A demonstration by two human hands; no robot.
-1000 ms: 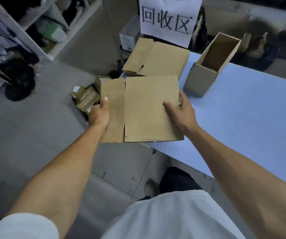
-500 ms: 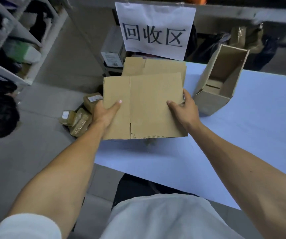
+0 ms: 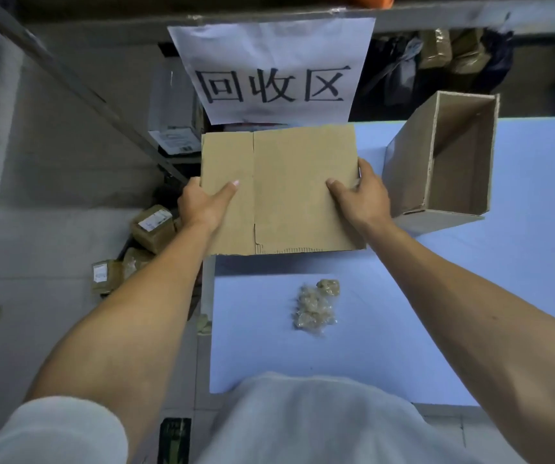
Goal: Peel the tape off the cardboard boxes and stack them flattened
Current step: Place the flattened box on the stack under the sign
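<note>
Flattened cardboard box (image 3: 289,189) is gripped by left hand (image 3: 202,205) and right hand (image 3: 363,195) (thumbs on top); open box (image 3: 413,169) at three o'clock, tape wads (image 3: 314,304) at six.

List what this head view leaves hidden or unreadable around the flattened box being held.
- Any stack beneath the flattened box: covered by it.
- Fingers of the left hand and right hand: under the cardboard; only thumbs show.
- Parcel labels on the floor: too small and blurred.
- Upright box base: hidden by its near wall.
- Tape wads: count unclear, clumped.
</note>
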